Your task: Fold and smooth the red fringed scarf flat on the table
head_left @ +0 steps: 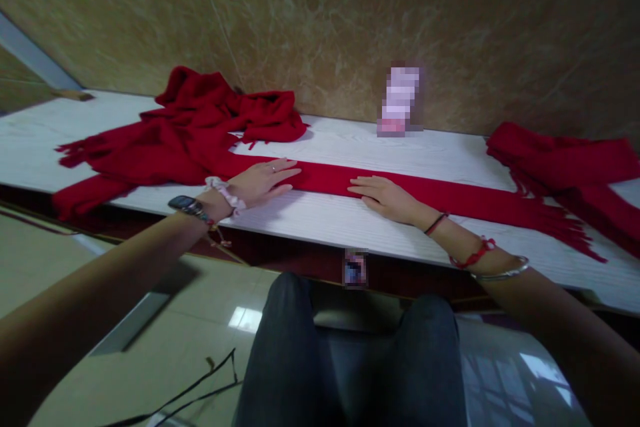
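Observation:
A red scarf (325,178) lies in a long, narrow, flat strip along the white table, its fringed end toward the right. My left hand (263,181) rests on the strip with its fingers stretched out, beside a heap of red scarves (200,123). My right hand (385,197) lies flat on the same strip further right, fingers extended over its near edge. Neither hand grips the cloth. The strip's left end runs under or into the heap; I cannot tell which.
Another red scarf (560,157) lies bunched at the right of the white table (310,220). A blurred-out upright item (400,100) stands by the marbled wall (320,27). A small wooden block (75,95) sits far left. Dark straps (200,383) show over the floor.

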A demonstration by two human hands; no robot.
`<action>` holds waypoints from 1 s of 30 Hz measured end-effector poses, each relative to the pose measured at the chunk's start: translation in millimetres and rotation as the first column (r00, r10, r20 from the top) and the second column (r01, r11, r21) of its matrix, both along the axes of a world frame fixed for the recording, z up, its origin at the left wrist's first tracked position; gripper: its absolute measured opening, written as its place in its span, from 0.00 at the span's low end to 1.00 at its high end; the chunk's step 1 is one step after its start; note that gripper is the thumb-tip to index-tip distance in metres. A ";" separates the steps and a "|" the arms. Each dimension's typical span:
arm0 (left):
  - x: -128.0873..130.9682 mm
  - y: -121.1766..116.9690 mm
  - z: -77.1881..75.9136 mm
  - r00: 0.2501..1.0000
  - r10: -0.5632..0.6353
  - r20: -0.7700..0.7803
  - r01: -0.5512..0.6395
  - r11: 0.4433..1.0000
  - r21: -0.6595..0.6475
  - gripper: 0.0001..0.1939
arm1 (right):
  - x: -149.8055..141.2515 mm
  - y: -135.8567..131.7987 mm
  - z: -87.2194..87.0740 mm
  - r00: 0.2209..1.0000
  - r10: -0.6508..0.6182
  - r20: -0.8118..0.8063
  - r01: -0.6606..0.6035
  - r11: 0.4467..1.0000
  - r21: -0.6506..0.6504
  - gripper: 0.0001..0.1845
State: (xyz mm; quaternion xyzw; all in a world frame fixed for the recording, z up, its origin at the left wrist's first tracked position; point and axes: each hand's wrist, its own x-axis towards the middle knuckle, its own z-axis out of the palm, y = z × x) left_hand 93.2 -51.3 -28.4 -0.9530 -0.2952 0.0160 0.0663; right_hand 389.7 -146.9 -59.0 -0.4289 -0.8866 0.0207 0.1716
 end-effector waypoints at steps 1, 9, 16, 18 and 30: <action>4.4 -1.8 -1.1 0.999 0.033 -0.024 -0.034 0.999 -0.039 0.24 | 0.0 -0.1 -0.2 1.000 0.000 -0.001 0.000 1.000 0.000 0.20; 7.1 -7.4 5.9 0.783 0.609 -0.128 -0.616 0.787 -0.025 0.27 | -1.2 -1.3 1.5 1.000 0.000 -0.004 0.000 1.000 -0.020 0.20; 65.3 -23.2 1.9 0.913 0.407 0.014 -0.407 0.913 0.006 0.26 | -0.7 -0.6 0.9 1.000 -0.004 0.023 0.004 1.000 -0.022 0.21; 73.2 -23.3 -6.5 0.945 0.328 -0.003 -0.327 0.944 -0.044 0.25 | -0.9 -1.3 1.2 0.999 -0.010 0.038 0.011 1.000 -0.025 0.21; 29.7 -11.6 -20.2 0.860 0.510 0.024 -0.509 0.859 -0.053 0.30 | -3.4 -2.0 15.4 0.998 0.012 0.067 -0.005 0.995 -0.096 0.20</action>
